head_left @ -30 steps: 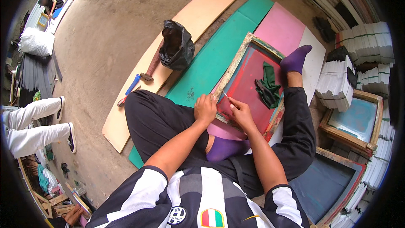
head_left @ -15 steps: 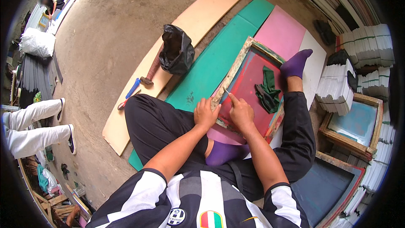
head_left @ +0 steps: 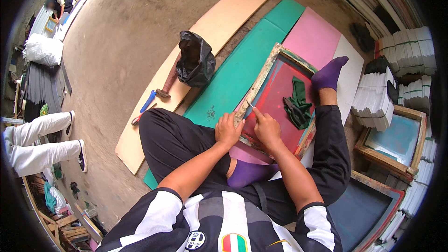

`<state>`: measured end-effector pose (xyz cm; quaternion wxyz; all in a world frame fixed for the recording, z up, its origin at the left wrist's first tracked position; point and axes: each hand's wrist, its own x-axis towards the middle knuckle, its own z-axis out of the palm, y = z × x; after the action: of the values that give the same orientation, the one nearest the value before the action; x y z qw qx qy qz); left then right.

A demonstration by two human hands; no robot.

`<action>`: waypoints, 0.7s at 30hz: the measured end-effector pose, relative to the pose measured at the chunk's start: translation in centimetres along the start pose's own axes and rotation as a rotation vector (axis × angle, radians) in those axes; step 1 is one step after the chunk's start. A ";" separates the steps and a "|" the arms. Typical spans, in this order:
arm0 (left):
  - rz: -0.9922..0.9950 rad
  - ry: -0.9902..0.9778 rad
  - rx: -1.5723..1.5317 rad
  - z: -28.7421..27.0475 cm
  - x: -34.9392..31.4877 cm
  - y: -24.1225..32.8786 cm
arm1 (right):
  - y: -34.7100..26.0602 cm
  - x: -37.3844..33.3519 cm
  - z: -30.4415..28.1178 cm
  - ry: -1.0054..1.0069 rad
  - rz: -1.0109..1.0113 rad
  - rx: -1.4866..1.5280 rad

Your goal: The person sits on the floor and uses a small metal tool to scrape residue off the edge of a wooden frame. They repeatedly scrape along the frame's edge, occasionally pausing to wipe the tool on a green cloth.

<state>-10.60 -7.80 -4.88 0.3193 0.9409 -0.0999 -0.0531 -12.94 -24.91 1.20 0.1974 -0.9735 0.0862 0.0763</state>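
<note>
A wooden screen-printing frame [head_left: 258, 87], its edges worn and paint-stained, lies tilted across the boards between my legs. Red mesh [head_left: 276, 94] fills it. My left hand [head_left: 227, 130] grips the frame's near left corner. In my right hand [head_left: 267, 129] is a thin pointed metal tool [head_left: 250, 105]; the fist hides its handle, so its exact kind cannot be told. The tool's tip is at the inner edge of the frame's left side. On the mesh, right of my right hand, a crumpled dark green cloth [head_left: 298, 101] rests.
A black plastic bag [head_left: 198, 63], a hammer [head_left: 163, 93] and a blue-handled tool [head_left: 148, 101] lie on a cream board [head_left: 233, 4], left of a green board [head_left: 238, 60]. At right are bundled white sheets [head_left: 373, 94] and another frame [head_left: 420, 135]. A person's legs [head_left: 44, 133] show at left.
The view has shifted slightly. The tool's tip stays near the same spot on the frame's left side, and both hands keep almost the same pose.
</note>
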 end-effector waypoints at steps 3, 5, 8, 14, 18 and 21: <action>0.017 0.012 -0.012 0.2 0.1 0.2 | 2.1 0.5 2.6 0.217 -0.127 0.181; 0.018 0.012 -0.008 0.1 0.1 0.1 | 2.9 1.1 2.3 -0.136 0.325 0.919; 0.018 0.030 -0.016 0.1 0.0 -0.2 | 0.9 1.6 -1.1 -0.389 0.718 1.431; 0.039 0.033 -0.039 0.1 0.3 0.3 | 5.0 1.8 3.2 0.192 -0.053 0.556; 0.026 0.032 -0.038 0.2 0.0 -0.1 | 1.7 1.8 -0.4 0.134 0.103 0.272; 0.017 0.018 -0.025 0.2 0.1 0.1 | 1.5 2.2 -0.1 0.137 0.089 0.161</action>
<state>-10.56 -8.01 -5.02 0.3323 0.9364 -0.1042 -0.0433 -11.09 -26.64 0.35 0.2650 -0.9527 0.1487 0.0113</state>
